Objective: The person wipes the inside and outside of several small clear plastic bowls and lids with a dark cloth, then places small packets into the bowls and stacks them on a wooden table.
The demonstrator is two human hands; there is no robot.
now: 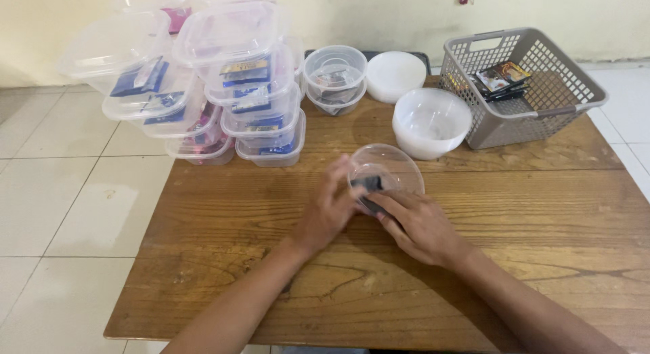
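Both hands close on a clear round tub (pixel 386 172) near the middle of the wooden table (pixel 542 218). The left hand (pixel 330 208) wraps the tub's near-left rim, fingers curled on it; the right hand (pixel 420 225) grips the near-right side from below. A dark packet (pixel 369 184) sits inside, between the two grips; whether the lid is fully pressed down cannot be told through the clear plastic.

Work done, as judged: beyond the left hand stand two stacks of rectangular lidded boxes (pixel 250 90), each showing blue, dark or pink packets inside. Straight beyond the grip are two stacked round tubs (pixel 335 76), lidded, with dark contents.

Work left, as judged: beyond the right hand, an open white bowl-shaped tub (pixel 431 121) looks unfilled, with a white round lid or tub (pixel 395 75) behind it. Farther right, a grey slotted basket (pixel 562 96) holds a small pile of dark packets with orange print (pixel 501 79).
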